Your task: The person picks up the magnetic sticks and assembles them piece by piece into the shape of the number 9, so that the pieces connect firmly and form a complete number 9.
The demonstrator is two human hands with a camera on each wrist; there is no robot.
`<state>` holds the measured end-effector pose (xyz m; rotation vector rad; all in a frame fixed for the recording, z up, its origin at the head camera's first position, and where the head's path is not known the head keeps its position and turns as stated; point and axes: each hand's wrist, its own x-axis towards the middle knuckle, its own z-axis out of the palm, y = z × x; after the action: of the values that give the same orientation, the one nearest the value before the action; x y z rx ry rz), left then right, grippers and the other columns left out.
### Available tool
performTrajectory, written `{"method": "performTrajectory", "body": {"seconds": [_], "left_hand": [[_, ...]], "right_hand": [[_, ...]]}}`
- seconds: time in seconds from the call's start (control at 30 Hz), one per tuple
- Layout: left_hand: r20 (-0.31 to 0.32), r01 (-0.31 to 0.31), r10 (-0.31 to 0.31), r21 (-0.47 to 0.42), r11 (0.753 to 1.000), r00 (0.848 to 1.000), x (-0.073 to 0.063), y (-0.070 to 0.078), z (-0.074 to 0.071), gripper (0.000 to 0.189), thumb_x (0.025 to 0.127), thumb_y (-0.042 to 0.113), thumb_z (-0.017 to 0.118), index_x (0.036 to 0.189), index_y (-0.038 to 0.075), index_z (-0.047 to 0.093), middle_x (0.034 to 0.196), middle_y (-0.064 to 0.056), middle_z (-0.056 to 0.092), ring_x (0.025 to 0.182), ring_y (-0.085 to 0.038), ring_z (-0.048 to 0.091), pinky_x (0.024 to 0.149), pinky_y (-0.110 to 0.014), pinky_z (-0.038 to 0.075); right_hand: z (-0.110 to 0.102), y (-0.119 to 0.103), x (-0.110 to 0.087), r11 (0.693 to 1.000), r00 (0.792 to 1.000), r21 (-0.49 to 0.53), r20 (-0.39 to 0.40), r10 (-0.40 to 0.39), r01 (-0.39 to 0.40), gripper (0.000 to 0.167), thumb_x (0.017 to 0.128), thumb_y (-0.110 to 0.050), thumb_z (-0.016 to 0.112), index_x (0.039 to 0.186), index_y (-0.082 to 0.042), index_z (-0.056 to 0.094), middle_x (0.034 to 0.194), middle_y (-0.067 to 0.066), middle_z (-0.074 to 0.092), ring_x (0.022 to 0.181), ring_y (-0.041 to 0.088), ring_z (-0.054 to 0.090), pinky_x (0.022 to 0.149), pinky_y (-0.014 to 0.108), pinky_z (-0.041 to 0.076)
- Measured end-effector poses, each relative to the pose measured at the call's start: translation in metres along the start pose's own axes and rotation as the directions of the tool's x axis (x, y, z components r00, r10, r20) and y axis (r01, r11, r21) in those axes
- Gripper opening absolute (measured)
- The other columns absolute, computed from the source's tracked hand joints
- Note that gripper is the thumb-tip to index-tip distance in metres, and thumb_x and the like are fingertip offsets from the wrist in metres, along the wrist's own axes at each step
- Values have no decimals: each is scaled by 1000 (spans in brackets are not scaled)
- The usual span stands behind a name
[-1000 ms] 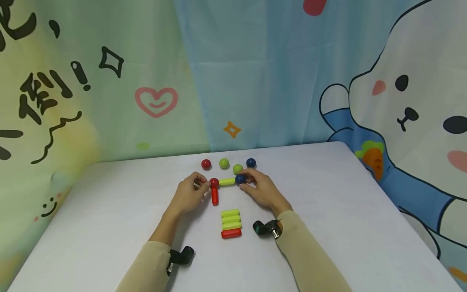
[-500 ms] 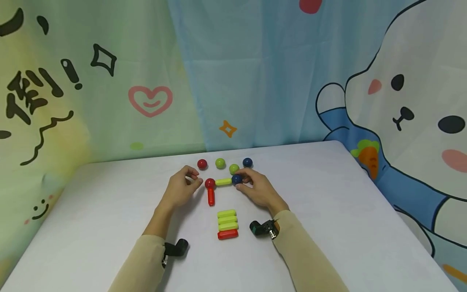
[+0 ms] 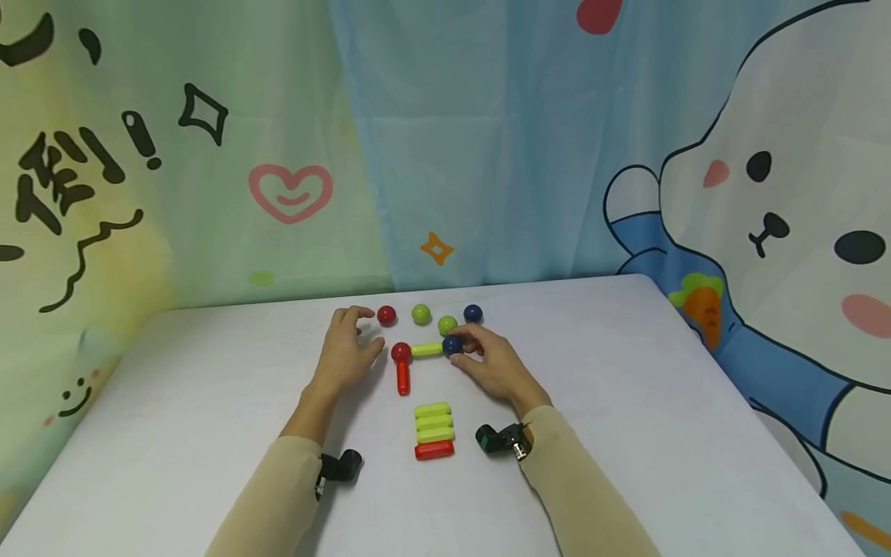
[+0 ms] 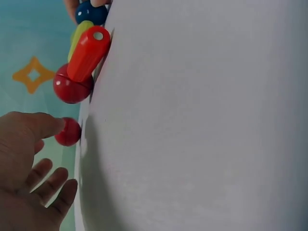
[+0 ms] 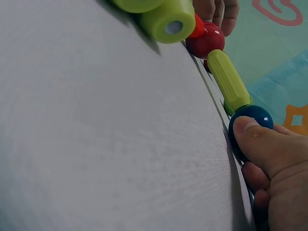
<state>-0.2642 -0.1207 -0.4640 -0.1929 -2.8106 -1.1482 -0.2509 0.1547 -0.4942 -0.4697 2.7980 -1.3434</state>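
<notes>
My right hand [image 3: 497, 363] pinches a blue ball [image 5: 257, 118] between thumb and fingers. A yellow-green rod [image 5: 228, 79] links that ball to a red ball [image 3: 401, 353], from which a red rod [image 3: 403, 378] points toward me on the table. My left hand [image 3: 343, 348] is left of this joined piece, fingers apart and holding nothing. Its fingertips reach close to a loose red ball [image 3: 386, 315] behind the joined one. In the left wrist view the thumb overlaps the loose red ball [image 4: 69, 132].
Two green balls [image 3: 421, 313] and another blue ball [image 3: 472, 313] lie along the back of the white table [image 3: 592, 371]. Nearer me, several yellow-green rods [image 3: 433, 422] lie stacked side by side with a red rod [image 3: 435, 449]. A printed curtain [image 3: 487, 155] hangs behind.
My left hand has let go of the joined red ball, moved left, and then stretched its fingers back toward the loose red ball. The right hand keeps its hold on the blue ball.
</notes>
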Motion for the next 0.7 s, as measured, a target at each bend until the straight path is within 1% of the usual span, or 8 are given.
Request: {"method": "performTrajectory", "body": {"seconds": [0.13,0.27,0.37,0.57,0.7], "left_hand": [[49,-32,30,40,999,998,5,-5,0,55,93,14,72,143,7,49,144,-20,45,121,-37,58,106,-49,48],[101,-101,93,72,992,991,8,-10,-2,59,93,11,71,147,8,47,146,-19,44,118,-36,61,103,-50,49],[115,-124,115,76,989,987,10,-10,-3,61,93,10,71,148,8,46,147,-19,44,117,-36,61,102,-50,49],[143,-145,133,79,986,981,14,-9,-2,65,93,10,72,152,12,45,151,-17,43,118,-37,61,103,-49,50],[180,-143,122,107,984,976,17,-10,-1,69,93,13,73,155,16,42,155,-15,40,121,-37,59,104,-49,50]], "right_hand": [[1,1,-1,1000,1000,7,2,-3,3,38,98,-23,72,134,-21,61,127,1,67,109,20,61,101,44,48],[1,1,-1,1000,1000,0,0,0,0,38,97,-23,72,134,-21,62,129,1,66,110,20,61,102,43,48],[0,1,0,1000,1000,-5,0,3,-3,38,97,-23,72,134,-22,61,129,1,66,111,20,61,103,44,48],[0,-1,0,1000,1000,-11,-7,12,-12,39,97,-23,72,134,-24,61,128,0,65,111,20,60,101,43,49],[0,0,-1,1000,1000,-13,-6,12,-12,39,97,-23,72,135,-23,61,127,0,66,110,20,60,101,42,49]]}}
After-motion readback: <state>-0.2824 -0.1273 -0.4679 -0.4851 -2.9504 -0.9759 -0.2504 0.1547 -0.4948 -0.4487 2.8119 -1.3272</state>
